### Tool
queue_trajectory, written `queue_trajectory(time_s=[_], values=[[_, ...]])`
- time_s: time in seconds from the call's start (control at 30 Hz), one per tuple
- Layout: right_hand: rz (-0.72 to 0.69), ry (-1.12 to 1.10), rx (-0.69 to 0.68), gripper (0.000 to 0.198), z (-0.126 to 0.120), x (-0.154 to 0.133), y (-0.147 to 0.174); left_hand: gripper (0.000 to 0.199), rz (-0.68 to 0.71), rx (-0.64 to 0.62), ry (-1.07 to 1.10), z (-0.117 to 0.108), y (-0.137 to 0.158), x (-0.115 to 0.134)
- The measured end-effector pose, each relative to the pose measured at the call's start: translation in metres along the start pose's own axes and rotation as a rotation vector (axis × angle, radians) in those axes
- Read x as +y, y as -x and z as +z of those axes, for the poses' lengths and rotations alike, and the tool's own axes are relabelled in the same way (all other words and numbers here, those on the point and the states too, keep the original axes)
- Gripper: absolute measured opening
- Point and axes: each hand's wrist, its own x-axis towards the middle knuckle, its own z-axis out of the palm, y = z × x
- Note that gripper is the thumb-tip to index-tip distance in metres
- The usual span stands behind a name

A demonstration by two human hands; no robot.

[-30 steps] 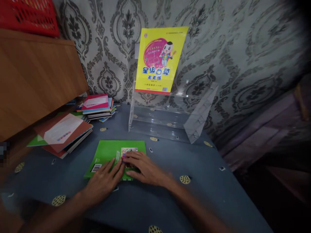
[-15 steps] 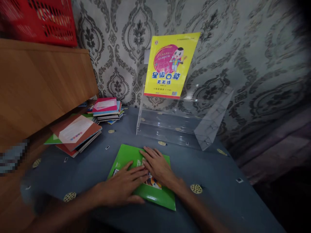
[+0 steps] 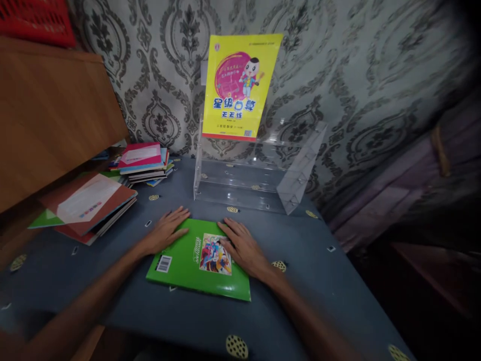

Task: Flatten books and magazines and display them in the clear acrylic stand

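A green book (image 3: 180,260) with a colourful picture and a barcode on its cover lies flat on the table in front of me. My left hand (image 3: 167,231) rests at the book's upper left edge, fingers stretched out. On the right part of the cover lies my right hand (image 3: 244,248), its fingers spread and the thumb beside the picture. Neither hand is wrapped around anything. Beyond the book stands a clear acrylic rack (image 3: 236,175), with a yellow workbook (image 3: 240,90) upright on its top tier.
On the left are a pile of brown-covered books (image 3: 116,200) and a stack topped by a pink book (image 3: 139,155). A wooden cabinet (image 3: 56,110) overhangs them, with a red basket (image 3: 37,20) on top. A patterned cloth covers the table (image 3: 300,296); a curtain hangs at right.
My left hand has moved from the middle of the green book to its upper left edge, uncovering the picture and barcode. My right hand stays on the right side. The view has shifted right.
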Motion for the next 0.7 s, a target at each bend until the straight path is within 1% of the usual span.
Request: queue_trajectory(time_s=[0.1,0.2,0.47,0.7], values=[[0.015,-0.039,0.005,0.051,0.0002,0.0000,0.0010,0.059,-0.034,0.091,0.064,0.0066,0.0032,-0.0057],[0.012,-0.063,0.007,0.051,0.0002,-0.0005,0.0008,0.059,-0.065,0.136,0.113,0.0086,0.0045,-0.0073],[-0.013,-0.103,0.042,0.048,-0.0005,0.0010,0.0015,0.053,-0.071,0.211,0.157,0.0060,0.0020,-0.0061],[-0.030,-0.107,0.049,0.049,0.0027,0.0044,0.0031,0.046,-0.099,0.230,0.206,0.0019,0.0010,-0.0033]])
